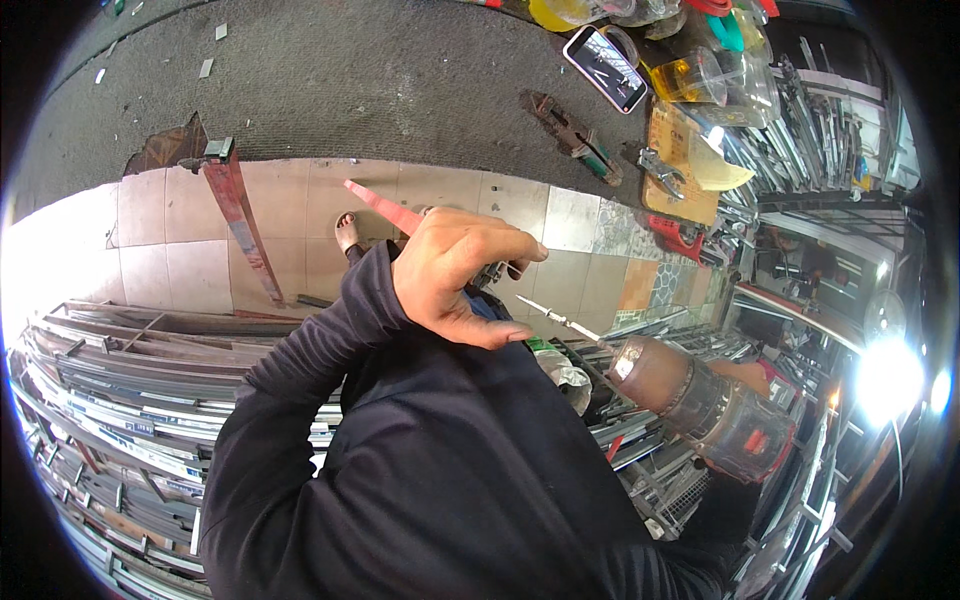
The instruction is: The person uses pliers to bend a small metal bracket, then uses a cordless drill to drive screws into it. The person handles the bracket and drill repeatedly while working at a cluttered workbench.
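Observation:
My left hand [455,275] is raised in front of my dark top, fingers curled and thumb stretched out. Small dark metallic bits show between fingers and palm; I cannot make out what they are. A red tapered strip [382,206] shows beyond its knuckles; whether the hand touches it is unclear. At the right, a worn, dusty power drill [690,400] points its long thin bit [560,318] toward my left hand. My right hand [742,376] is wrapped round the drill, mostly hidden behind its body.
A grey-carpeted worktop [380,90] carries a phone [605,68], green-handled pliers [580,140], another metal hand tool [662,172] and plastic containers [690,78]. A red metal leg [240,215] stands below its edge. Metal profiles [130,400] are stacked at the left; more lie at the right.

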{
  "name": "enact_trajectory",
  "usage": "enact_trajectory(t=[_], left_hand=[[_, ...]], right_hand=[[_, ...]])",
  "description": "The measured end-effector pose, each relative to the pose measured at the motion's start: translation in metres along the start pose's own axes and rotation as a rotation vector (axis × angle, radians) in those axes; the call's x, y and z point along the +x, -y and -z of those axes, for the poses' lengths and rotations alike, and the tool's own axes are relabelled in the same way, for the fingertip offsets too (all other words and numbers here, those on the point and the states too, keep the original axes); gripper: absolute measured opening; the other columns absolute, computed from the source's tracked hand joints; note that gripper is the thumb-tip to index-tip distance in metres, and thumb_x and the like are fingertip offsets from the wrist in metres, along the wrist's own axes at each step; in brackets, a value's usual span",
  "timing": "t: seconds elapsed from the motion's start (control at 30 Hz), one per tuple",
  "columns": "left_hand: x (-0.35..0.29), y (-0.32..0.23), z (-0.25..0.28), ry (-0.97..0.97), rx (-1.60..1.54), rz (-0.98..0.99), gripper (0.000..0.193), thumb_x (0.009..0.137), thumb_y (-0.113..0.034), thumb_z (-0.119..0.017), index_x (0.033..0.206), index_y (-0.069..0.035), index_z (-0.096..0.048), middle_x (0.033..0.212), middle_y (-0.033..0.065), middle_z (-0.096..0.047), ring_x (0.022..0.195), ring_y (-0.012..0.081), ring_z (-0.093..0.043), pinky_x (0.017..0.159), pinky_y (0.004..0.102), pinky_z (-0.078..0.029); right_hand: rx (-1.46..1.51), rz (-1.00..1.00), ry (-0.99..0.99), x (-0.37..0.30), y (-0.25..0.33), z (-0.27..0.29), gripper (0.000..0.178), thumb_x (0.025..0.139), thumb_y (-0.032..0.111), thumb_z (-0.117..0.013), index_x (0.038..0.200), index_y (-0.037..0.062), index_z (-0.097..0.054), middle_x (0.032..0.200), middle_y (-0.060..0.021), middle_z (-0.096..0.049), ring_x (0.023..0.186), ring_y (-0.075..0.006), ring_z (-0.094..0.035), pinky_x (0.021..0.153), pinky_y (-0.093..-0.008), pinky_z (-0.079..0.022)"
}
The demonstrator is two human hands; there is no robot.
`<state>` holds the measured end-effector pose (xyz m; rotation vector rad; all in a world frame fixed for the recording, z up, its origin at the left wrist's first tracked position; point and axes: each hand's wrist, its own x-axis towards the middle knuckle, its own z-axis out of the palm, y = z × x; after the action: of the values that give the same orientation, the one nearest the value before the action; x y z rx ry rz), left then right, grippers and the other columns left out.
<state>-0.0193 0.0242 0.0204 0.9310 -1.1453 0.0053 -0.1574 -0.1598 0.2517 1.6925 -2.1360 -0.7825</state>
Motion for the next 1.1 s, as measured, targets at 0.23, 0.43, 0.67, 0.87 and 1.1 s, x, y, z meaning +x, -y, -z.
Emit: enact_trajectory(t=[0.23,0.43,0.67,0.87,1.1], left_hand=[[0.001,0.003,0.004,-0.007,0.017,-0.044,0.066,0.09,-0.037,-0.092,0.129,0.005,-0.061,0.104,0.0177,-0.076,0.079,0.0308,-0.077,0.073,0.0414,-0.062],[0.003,0.004,0.01,0.013,-0.006,-0.027,0.056,0.09,-0.033,-0.09,0.129,0.0,-0.066,0.104,0.0161,-0.075,0.079,0.0342,-0.074,0.068,0.0425,-0.061],[0.011,0.001,0.023,0.065,0.033,-0.016,0.035,0.095,-0.028,-0.085,0.121,-0.008,-0.074,0.098,0.0106,-0.07,0.07,0.0277,-0.07,0.059,0.0388,-0.055],[0.015,0.002,0.025,0.036,0.061,-0.024,0.028,0.095,-0.022,-0.085,0.117,-0.009,-0.075,0.101,0.0081,-0.069,0.069,0.0243,-0.069,0.058,0.0376,-0.054],[0.016,0.006,0.028,0.012,0.053,-0.011,0.026,0.094,-0.021,-0.085,0.114,-0.008,-0.074,0.104,0.0075,-0.069,0.067,0.0221,-0.068,0.057,0.0358,-0.054]], right_hand=[[0.013,0.018,-0.008,-0.021,0.007,0.026,0.031,0.093,0.024,-0.081,0.12,0.0083,-0.084,0.1,-0.0135,-0.084,0.091,-0.0316,-0.084,0.076,-0.0461,-0.066],[0.058,0.068,0.063,-0.021,0.001,0.056,0.038,0.093,0.025,-0.081,0.127,0.0096,-0.082,0.108,-0.0136,-0.085,0.097,-0.0318,-0.084,0.082,-0.0456,-0.066],[0.024,0.384,0.144,-0.009,-0.027,0.074,0.039,0.092,0.025,-0.082,0.128,0.01,-0.082,0.11,-0.0135,-0.084,0.098,-0.0315,-0.084,0.084,-0.0451,-0.066],[-0.011,0.479,0.136,-0.017,-0.019,0.08,0.038,0.092,0.025,-0.082,0.127,0.0099,-0.082,0.109,-0.0133,-0.084,0.097,-0.0311,-0.084,0.083,-0.0447,-0.066],[-0.063,0.62,0.136,-0.029,-0.017,0.099,0.038,0.091,0.025,-0.082,0.126,0.0098,-0.082,0.108,-0.013,-0.084,0.096,-0.0307,-0.084,0.082,-0.0443,-0.066]])
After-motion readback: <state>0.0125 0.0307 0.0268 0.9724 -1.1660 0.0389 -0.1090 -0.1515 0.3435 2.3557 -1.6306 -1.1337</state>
